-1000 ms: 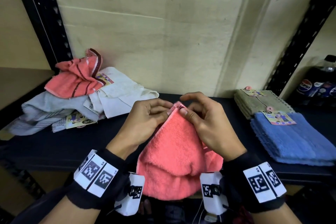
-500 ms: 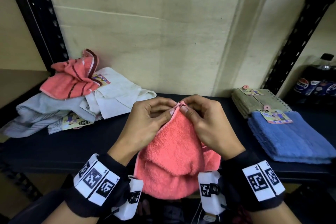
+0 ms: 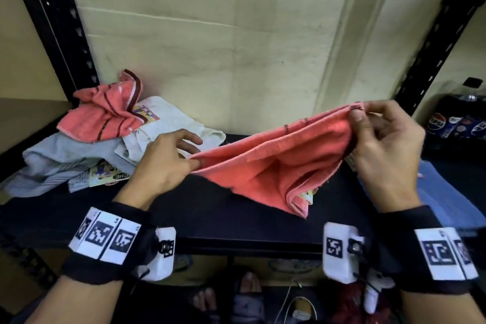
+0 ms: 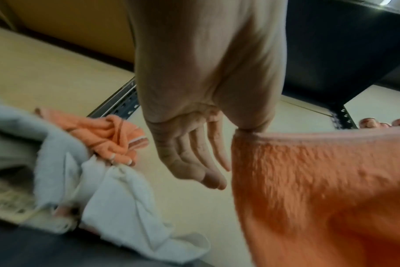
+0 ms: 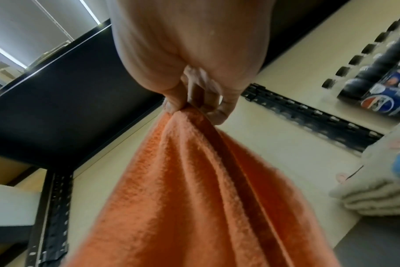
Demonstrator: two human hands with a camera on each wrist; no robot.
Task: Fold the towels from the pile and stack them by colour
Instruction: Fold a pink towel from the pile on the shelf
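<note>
A coral towel (image 3: pixel 276 160) hangs stretched between my hands above the black shelf (image 3: pixel 184 221). My left hand (image 3: pixel 196 163) pinches its left corner with thumb and forefinger, the other fingers (image 4: pixel 206 162) loosely extended. Higher up, my right hand (image 3: pixel 355 113) pinches the right corner; the right wrist view shows the towel (image 5: pixel 194 180) bunched under that pinch (image 5: pixel 187 108). The unfolded pile lies at the left: a striped coral towel (image 3: pixel 105 116), a white one (image 3: pixel 168 123) and a grey one (image 3: pixel 65 155). The held towel's lower folds touch the shelf.
A folded blue towel (image 3: pixel 447 192) lies at the right, partly behind my right wrist, beside a folded beige towel (image 5: pixel 377 189). A Pepsi bottle (image 3: pixel 457 118) stands at the far right. Black slotted uprights (image 3: pixel 52 21) frame the shelf against the cream wall.
My hands, which pinched the towel's top together at the centre, have drawn apart. The left went left and low, the right went right and up, spreading the towel's edge.
</note>
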